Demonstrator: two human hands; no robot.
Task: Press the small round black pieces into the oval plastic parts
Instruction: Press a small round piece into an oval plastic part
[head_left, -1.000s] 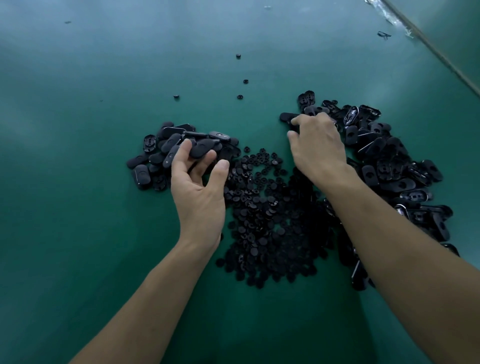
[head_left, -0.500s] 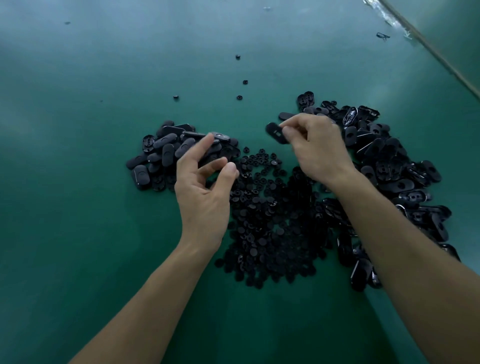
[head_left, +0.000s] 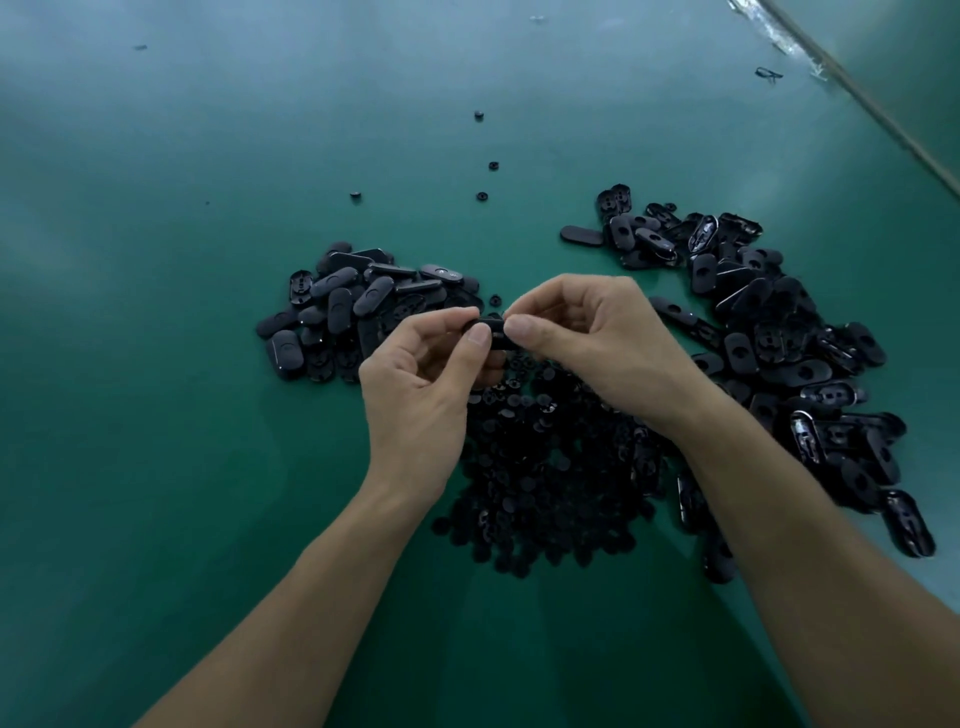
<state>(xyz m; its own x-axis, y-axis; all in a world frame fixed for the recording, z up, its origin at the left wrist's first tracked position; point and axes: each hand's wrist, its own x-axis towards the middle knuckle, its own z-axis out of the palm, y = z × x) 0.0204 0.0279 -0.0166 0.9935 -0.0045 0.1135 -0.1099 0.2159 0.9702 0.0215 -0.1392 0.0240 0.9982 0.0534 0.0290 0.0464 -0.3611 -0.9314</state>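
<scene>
One oval part (head_left: 496, 332) between fingers (head_left: 520, 327)

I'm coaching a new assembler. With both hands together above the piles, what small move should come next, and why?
Probably tighten the pinch to seat a round piece. The left hand and right hand both pinch one oval plastic part above the pile of small round black pieces. The grip hides whether a piece is already seated.
</scene>
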